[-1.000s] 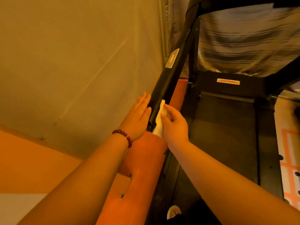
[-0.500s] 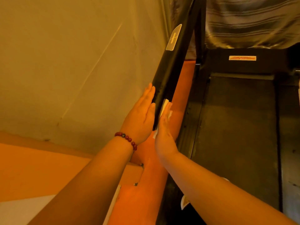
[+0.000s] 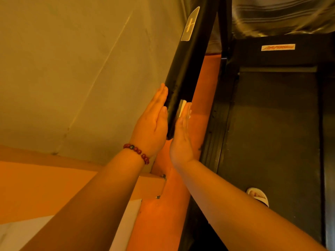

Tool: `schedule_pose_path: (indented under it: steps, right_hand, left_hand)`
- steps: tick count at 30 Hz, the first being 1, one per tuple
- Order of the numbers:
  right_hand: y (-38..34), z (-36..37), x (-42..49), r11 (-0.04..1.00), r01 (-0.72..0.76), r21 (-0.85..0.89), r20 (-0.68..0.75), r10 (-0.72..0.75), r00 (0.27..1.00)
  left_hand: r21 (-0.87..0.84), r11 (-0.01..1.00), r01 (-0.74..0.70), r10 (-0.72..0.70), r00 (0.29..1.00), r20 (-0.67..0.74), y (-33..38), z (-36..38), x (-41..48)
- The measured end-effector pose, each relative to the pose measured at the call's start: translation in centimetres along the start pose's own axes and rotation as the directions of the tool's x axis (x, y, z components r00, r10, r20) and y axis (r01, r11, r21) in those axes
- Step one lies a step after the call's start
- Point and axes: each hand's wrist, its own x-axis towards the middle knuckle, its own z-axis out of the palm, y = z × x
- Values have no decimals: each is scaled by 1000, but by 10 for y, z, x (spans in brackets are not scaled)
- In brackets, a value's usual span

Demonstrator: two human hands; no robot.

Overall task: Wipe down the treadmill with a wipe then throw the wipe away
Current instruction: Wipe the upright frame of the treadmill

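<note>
the left hand [image 3: 150, 124], fingers straight, lies flat on the wall-side face of the treadmill's black upright post [image 3: 183, 69]. the right hand [image 3: 181, 136], fingers straight too, presses the folded white wipe [image 3: 181, 108] against the post's opposite face, near its lower end. a bead bracelet [image 3: 137, 153] circles the left wrist; a sandalled foot [image 3: 258, 196] stands on the treadmill belt [image 3: 272, 133].

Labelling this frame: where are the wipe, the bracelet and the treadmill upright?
wipe [image 3: 181, 107], head view, white folded edge.
bracelet [image 3: 138, 151], head view, middle beads.
treadmill upright [image 3: 183, 69], head view, black front face.
</note>
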Motion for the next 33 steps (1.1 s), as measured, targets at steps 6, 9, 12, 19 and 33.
schedule_pose_path:
  steps: [6,9,12,19,33]
  right_hand:
    - [2,0,-7,996,90,-4,41,-90,995]
    - [11,-4,3,996,31,-82,10,-31,999]
    - [4,6,-1,989,143,-44,-10,-143,990]
    - [25,-3,10,983,104,-148,-24,-108,994]
    - [17,-2,9,996,54,-76,-17,-55,998]
  left_hand:
    - [-6,1000,-7,7,1000,-10,-3,1,-1]
    - [-3,1000,-18,18,1000,-12,-4,1,-1]
    - [-5,999,-38,38,999,-18,-5,2,-2]
    - [4,997,-73,73,996,-53,-4,4,-2]
    - [30,992,-121,123,988,-91,-8,5,-2]
